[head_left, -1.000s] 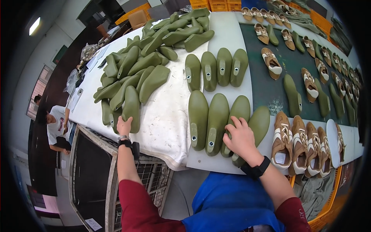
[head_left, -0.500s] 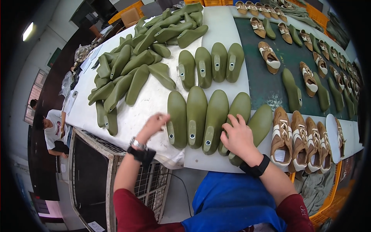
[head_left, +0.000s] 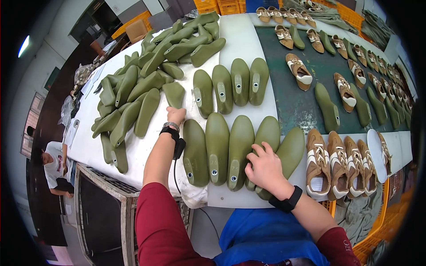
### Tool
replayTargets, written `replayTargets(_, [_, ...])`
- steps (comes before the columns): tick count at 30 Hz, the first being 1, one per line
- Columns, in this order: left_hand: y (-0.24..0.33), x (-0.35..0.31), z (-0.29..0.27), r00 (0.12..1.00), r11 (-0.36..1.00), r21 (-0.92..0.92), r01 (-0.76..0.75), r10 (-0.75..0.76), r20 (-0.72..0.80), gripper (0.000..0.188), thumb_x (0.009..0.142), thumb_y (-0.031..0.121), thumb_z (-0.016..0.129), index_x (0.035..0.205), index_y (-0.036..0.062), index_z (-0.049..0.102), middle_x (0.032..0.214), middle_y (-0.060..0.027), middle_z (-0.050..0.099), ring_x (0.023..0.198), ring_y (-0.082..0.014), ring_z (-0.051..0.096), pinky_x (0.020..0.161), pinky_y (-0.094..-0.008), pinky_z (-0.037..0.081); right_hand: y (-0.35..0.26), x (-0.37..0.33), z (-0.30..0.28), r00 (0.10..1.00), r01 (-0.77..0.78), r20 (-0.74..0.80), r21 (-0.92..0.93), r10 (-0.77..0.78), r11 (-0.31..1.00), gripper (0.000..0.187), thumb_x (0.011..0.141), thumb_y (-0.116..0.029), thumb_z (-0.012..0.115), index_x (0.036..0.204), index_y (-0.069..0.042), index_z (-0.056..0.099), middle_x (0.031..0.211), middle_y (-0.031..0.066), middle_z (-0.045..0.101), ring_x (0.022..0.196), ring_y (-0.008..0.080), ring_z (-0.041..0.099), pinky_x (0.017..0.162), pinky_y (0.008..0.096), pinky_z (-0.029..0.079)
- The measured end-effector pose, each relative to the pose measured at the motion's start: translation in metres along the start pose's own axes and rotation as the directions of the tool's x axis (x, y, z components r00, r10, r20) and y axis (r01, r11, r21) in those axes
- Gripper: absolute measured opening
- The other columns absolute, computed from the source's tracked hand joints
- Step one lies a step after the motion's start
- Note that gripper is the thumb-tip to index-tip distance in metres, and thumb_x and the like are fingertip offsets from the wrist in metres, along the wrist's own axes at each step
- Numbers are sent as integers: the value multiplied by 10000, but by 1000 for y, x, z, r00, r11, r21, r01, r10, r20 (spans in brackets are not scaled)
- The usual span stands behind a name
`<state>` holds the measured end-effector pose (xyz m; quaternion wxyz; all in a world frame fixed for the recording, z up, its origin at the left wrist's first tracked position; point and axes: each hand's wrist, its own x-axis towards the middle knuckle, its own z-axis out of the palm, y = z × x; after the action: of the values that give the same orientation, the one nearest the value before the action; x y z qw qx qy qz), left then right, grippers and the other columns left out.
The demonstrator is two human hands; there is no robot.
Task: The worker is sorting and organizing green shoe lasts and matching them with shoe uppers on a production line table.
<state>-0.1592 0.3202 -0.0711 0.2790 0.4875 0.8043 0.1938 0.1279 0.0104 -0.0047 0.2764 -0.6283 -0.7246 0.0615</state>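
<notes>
My left hand point(head_left: 176, 115) is closed on the narrow near end of a green shoe last point(head_left: 174, 94) at the edge of the pile. Part of its fingers is hidden by the hand itself. My right hand point(head_left: 266, 166) bends its fingers over a green shoe last point(head_left: 269, 129), fourth in the near row; its lower part is covered by the hand. Left of it stand more lasts, among them the middle one point(head_left: 242, 137) and the leftmost one point(head_left: 195, 150). The rightmost last point(head_left: 293, 150) tilts outward beside my right hand.
A heap of green lasts point(head_left: 146, 80) covers the white cloth at left. A second row of lasts point(head_left: 240, 80) stands farther back. Brown-and-white shoes point(head_left: 317, 164) line the right, with more on the green board point(head_left: 293, 106). A person point(head_left: 55, 164) is at far left.
My left hand has moved up from beside the leftmost last to a last at the pile and taken hold of it. My right hand stays on the near row. The view has shifted slightly.
</notes>
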Motion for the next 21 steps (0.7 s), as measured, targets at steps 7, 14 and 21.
replayTargets(7, [-30, -42, -49, 987, 903, -421, -85, 134, 87, 360, 769, 193, 690, 994, -70, 589, 946, -155, 626, 812, -225, 643, 589, -330, 577, 10, -1, -3, 1000, -27, -16, -2, 27, 1000, 167, 701, -157, 592, 792, -32, 651, 1109, 186, 582, 1098, 409, 508, 835, 484, 484])
replayTargets(14, [33, -71, -190, 938, 937, -63, -343, 345, 31, 266, 810, 224, 665, 729, -27, 630, 648, -49, 608, 550, -121, 570, 489, -261, 464, 8, 0, -3, 1000, 4, 8, 8, -4, 1000, 162, 697, -155, 596, 785, -31, 650, 1101, 189, 582, 1102, 415, 503, 833, 488, 482])
replayTargets(21, [89, 3, -119, 564, 602, 278, -749, 799, -209, 763, 814, 302, 663, 1397, -2, 275, 1366, -294, 363, 1222, -408, 420, 1009, -412, 371, -3, 3, -4, 1000, 22, -1, 0, -22, 1000, 139, 689, -149, 610, 779, -49, 645, 1090, 159, 589, 1094, 406, 508, 814, 481, 493])
